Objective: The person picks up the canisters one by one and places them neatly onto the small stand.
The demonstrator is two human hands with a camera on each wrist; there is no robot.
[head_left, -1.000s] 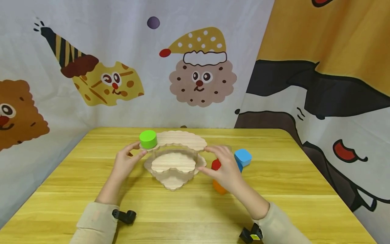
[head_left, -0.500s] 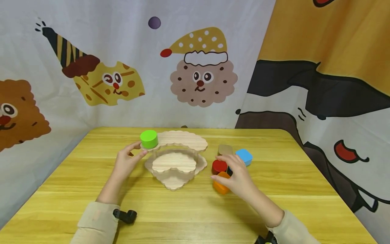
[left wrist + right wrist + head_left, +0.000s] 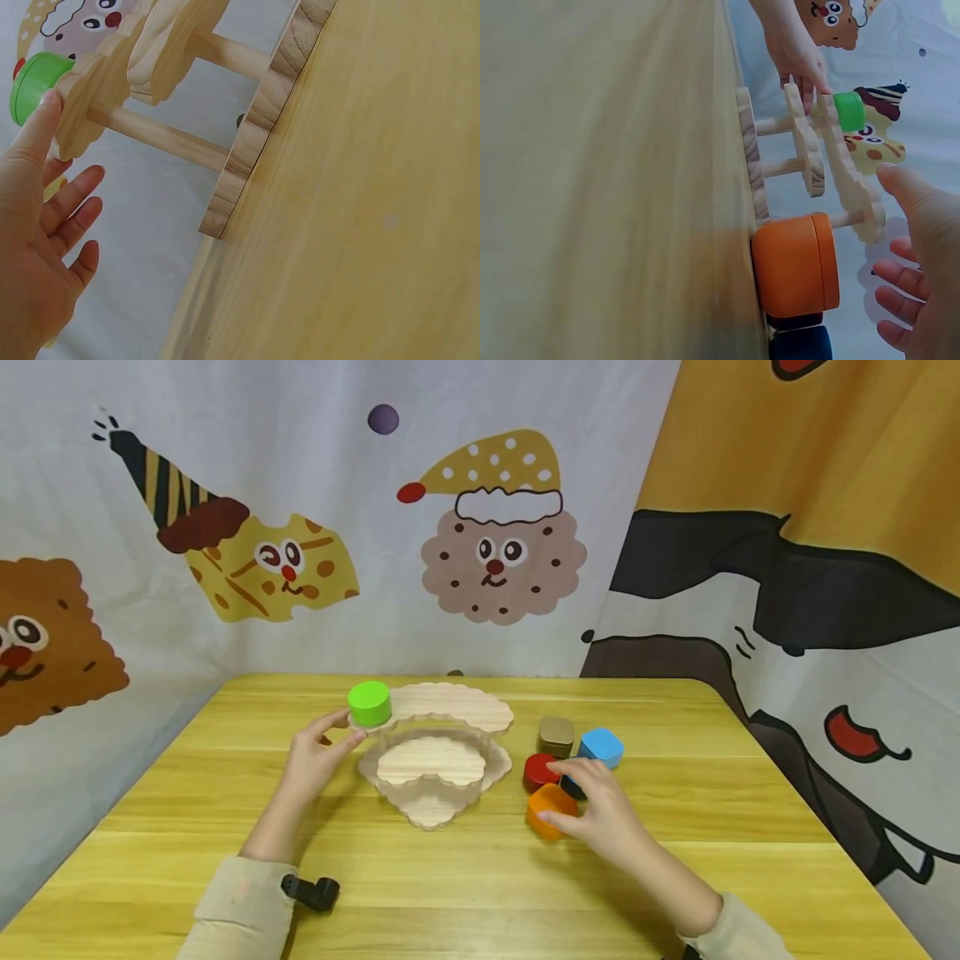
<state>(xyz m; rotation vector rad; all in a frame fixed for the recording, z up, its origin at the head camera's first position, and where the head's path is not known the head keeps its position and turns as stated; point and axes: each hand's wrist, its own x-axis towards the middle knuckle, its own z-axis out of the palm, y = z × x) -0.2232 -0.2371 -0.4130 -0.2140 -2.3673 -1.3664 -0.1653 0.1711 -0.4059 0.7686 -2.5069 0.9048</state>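
Observation:
A pale wooden tiered stand (image 3: 431,768) with scalloped shelves is on the table. A round green tin (image 3: 370,703) sits on the left end of its top shelf. My left hand (image 3: 318,760) pinches that end, thumb (image 3: 41,124) at the upper face beside the tin and other fingers lower down. My right hand (image 3: 603,810) hovers over an orange tin (image 3: 551,810), thumb and fingers apart. In the right wrist view a gap shows between that hand and the orange tin (image 3: 791,266). The hand partly hides a dark blue tin (image 3: 573,785).
Around the orange tin stand a red round tin (image 3: 540,772), a gold tin (image 3: 556,735) and a light blue tin (image 3: 601,747), close together right of the stand. The wooden table (image 3: 420,893) meets a cartoon-printed curtain (image 3: 300,652) at its far edge.
My right hand has left the right side of the stand and moved right and toward me, over the orange tin. The left hand stays at the shelf's left end.

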